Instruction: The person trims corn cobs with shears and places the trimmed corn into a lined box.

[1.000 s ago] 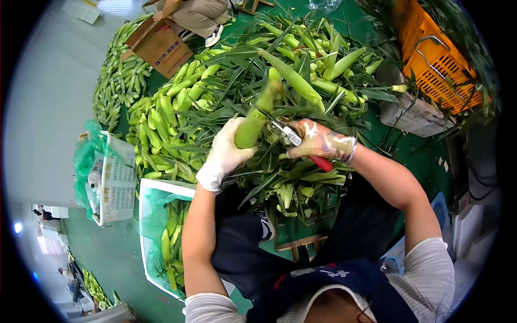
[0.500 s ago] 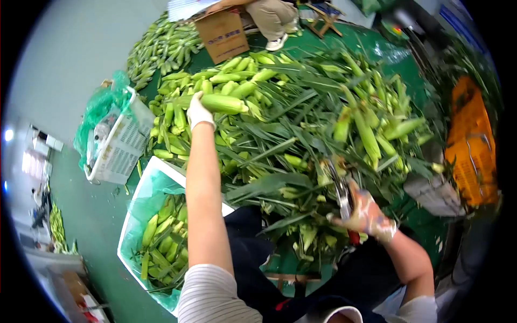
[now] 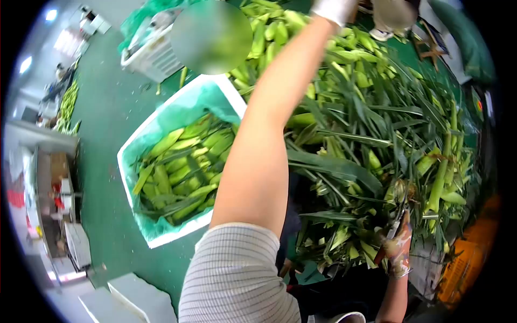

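My left hand (image 3: pixel 335 9), in a white glove, reaches to the top edge of the view over the pile of green corn ears (image 3: pixel 280 32). Its fingers are cut off by the frame, so what it holds, if anything, is hidden. Low on the right, my right hand (image 3: pixel 399 248) wears a stained patterned glove and is closed around metal pruning shears (image 3: pixel 397 223). The blades point up beside a cut corn stub (image 3: pixel 401 191). Long leaves and husks (image 3: pixel 344 167) spread around the shears.
A white foam box (image 3: pixel 132 145) lined with green plastic holds corn ears, left of my arm. Behind it stands a white basket (image 3: pixel 161 62) with bags. An orange crate (image 3: pixel 468 264) is at the lower right. Another person's shoe (image 3: pixel 381 35) shows near a folding stool (image 3: pixel 429 51).
My left hand, which held a corn ear over the pile, has reached farther forward to the top edge. The view has swung left and down. My right hand still grips the shears.
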Action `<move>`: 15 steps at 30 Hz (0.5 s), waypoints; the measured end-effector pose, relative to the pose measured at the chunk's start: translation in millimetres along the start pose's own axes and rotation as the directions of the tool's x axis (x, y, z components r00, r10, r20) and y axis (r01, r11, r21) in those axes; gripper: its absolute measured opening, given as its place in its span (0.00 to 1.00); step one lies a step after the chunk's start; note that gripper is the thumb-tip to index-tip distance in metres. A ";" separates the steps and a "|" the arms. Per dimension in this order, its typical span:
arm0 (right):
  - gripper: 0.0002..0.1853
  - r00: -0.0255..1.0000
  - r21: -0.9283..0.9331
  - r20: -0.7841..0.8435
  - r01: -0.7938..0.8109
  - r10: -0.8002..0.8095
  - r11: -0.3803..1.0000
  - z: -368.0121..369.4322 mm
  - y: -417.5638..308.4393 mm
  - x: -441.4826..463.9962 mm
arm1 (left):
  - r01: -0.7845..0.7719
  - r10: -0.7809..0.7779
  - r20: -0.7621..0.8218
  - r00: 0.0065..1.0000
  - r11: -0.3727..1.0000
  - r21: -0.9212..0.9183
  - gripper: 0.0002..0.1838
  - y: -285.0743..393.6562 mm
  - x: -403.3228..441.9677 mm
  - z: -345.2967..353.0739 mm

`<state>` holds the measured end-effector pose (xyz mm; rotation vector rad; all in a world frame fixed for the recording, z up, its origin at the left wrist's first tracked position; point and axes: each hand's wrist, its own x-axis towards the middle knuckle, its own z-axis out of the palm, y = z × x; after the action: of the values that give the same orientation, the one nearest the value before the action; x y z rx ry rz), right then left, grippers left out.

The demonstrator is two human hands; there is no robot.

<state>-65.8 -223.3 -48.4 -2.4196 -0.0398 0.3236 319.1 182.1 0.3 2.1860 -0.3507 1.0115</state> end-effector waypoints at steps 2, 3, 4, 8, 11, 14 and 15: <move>0.40 0.999 -0.089 -0.031 -0.023 0.021 0.996 -0.3 1.8 4.3 | 0.430 -0.283 0.533 0.797 0.886 -0.173 0.10 143.0 -71.4 -49.5; 0.40 0.997 -0.159 -0.051 -0.066 0.058 0.985 -0.7 8.9 7.8 | 0.241 -0.019 0.511 0.860 0.896 -0.374 0.11 130.2 -116.7 -21.1; 0.40 0.979 -0.294 -0.192 0.015 -0.074 0.956 1.9 17.0 8.0 | 0.231 0.042 0.507 0.861 0.856 -0.463 0.13 144.8 -158.1 -36.2; 0.40 0.900 -0.390 -0.391 0.028 -0.193 0.920 -3.1 79.8 26.0 | 0.734 -0.595 0.479 0.646 0.656 -0.176 0.11 116.5 -294.6 -176.7; 0.40 0.868 -0.547 -0.453 -0.088 -0.205 0.833 0.8 180.4 84.5 | 0.810 -0.830 -0.142 0.539 0.465 0.356 0.07 33.5 -425.0 -308.7; 0.21 0.856 -0.706 -0.400 -0.060 -0.327 0.705 14.6 209.1 141.1 | 0.679 -0.675 -0.445 0.588 0.113 0.725 0.05 11.6 -525.8 -417.7; 0.14 0.915 -0.751 -0.309 -0.067 -0.260 0.657 6.8 220.9 166.2 | 0.582 -0.556 -0.480 0.679 0.008 0.813 0.04 9.6 -551.9 -442.5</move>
<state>80.9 -368.9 -232.0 -3.2578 -0.1546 -0.3274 -298.9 456.7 -207.5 2.8187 1.5659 0.7502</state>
